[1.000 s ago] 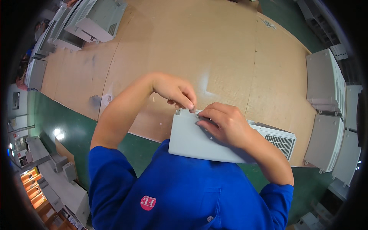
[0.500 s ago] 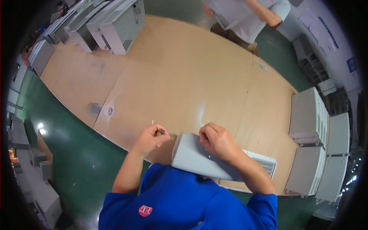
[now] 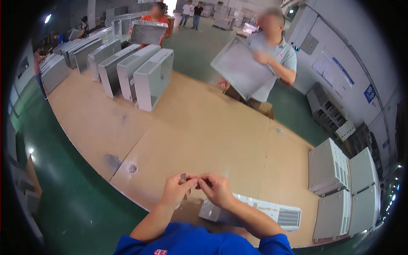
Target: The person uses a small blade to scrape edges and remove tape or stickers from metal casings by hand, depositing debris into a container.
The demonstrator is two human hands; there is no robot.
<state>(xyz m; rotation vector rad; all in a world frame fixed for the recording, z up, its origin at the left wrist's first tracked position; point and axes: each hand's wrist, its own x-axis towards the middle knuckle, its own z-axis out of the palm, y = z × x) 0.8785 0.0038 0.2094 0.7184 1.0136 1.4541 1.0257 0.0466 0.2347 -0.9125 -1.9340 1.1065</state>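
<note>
My left hand (image 3: 173, 193) is closed around a small flat brownish-grey piece (image 3: 183, 178) that sticks up between thumb and fingers. Against its fingertips, my right hand (image 3: 216, 190) is pinched; whatever lies between those fingers is too small to make out. Below both hands, a long light-grey metal housing (image 3: 268, 207) lies along the near table edge, with a slotted grille (image 3: 289, 218) at its right end. My right forearm crosses over it and hides part of its middle.
Grey metal housings (image 3: 149, 85) stand in a row at the far left of the wooden table (image 3: 191, 127). More grey boxes (image 3: 327, 170) are stacked at right. Across the table, a person (image 3: 272, 59) holds a grey panel (image 3: 244, 68); another person in orange (image 3: 163, 21) stands farther back.
My view has tilted up. My hands have come together, the right moving left off the housing to meet the left. The housing now shows its slotted side more. The person opposite has tilted the panel.
</note>
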